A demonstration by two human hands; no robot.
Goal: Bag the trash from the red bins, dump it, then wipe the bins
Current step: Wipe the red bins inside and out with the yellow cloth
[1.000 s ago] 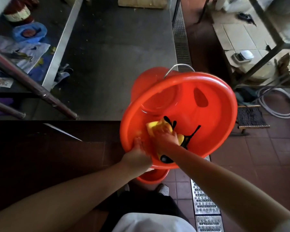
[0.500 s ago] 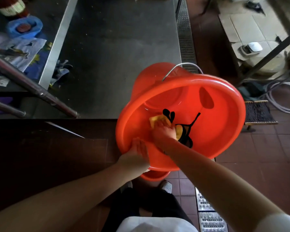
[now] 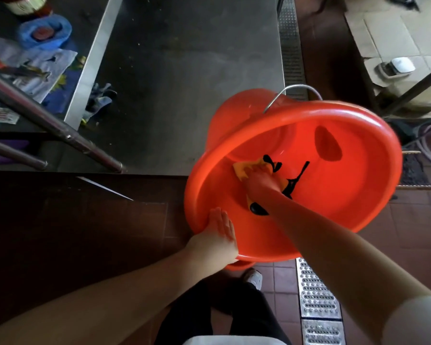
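The red bin is tilting toward you; your left hand is gripping its near rim while your right hand is pressing a yellow cloth inside, fingers curled over it.

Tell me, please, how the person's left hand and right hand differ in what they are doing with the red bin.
The left hand grips the near rim of the red bin from outside, while the right hand reaches inside it. The left hand holds only the bin; the right hand presses a yellow cloth with black markings against the inner wall. Both are bare and touch the same tilted bin.
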